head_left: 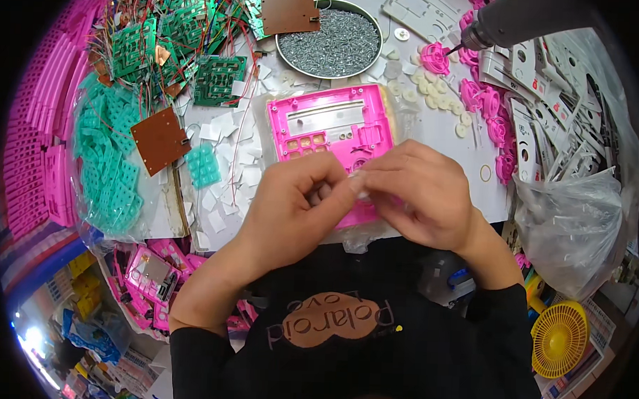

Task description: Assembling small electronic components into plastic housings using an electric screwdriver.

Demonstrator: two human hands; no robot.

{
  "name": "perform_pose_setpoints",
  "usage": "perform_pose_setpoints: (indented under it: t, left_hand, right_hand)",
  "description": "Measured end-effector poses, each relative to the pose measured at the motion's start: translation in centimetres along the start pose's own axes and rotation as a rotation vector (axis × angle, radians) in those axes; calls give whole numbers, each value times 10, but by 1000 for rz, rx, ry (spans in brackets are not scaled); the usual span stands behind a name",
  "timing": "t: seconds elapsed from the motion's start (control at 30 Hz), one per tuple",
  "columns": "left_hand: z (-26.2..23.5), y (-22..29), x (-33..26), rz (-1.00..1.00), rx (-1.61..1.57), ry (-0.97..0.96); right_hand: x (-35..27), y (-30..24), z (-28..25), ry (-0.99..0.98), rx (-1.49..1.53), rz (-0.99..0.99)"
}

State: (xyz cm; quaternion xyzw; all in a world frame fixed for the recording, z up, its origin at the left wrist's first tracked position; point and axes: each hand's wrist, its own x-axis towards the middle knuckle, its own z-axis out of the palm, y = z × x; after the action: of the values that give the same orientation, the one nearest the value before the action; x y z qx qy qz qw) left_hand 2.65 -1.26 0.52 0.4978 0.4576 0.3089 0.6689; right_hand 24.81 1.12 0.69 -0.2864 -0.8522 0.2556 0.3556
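Observation:
My left hand (298, 202) and my right hand (425, 196) meet over the lower part of a pink plastic housing (326, 98). Both are closed, thumbs and fingers pinched together at the tips. A small whitish bit shows between the fingertips, too small to name. The housing lies inner side up on a padded, plastic-wrapped rest (262, 120), with a long window, square key openings and screw posts showing. My hands hide its lower part.
A round tin of screws (331, 75) stands behind the housing. Green circuit boards (221, 80) with wires and teal rubber keypads (110, 157) lie left. Right are cream discs (436, 91), pink parts (435, 59), white panels (526, 140) and a dark powered screwdriver (508, 23) overhead.

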Motion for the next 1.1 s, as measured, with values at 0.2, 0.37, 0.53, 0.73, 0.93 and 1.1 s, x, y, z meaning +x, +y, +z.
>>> perform_pose_setpoints:
  t: [0.2, 0.37, 0.53, 0.73, 0.93, 1.1]
  left_hand:
    - [7, -9, -11, 101, 87, 76]
    - [5, -11, -16, 284, 522, 9]
    - [-1, -29, -9, 607, 1156, 152]
    - [0, -32, -10, 551, 1187, 115]
    - [1, -36, -12, 546, 1156, 129]
    - [1, -36, -12, 545, 1148, 132]
  right_hand:
    - [-1, -13, 1, 3, 153, 303]
    - [-4, -7, -3, -65, -62, 227]
    - [4, 5, -8, -100, -256, 256]
    - [7, 16, 17, -168, -324, 267]
    - [10, 14, 20, -264, -408, 284]
    - [17, 11, 18, -333, -472, 341]
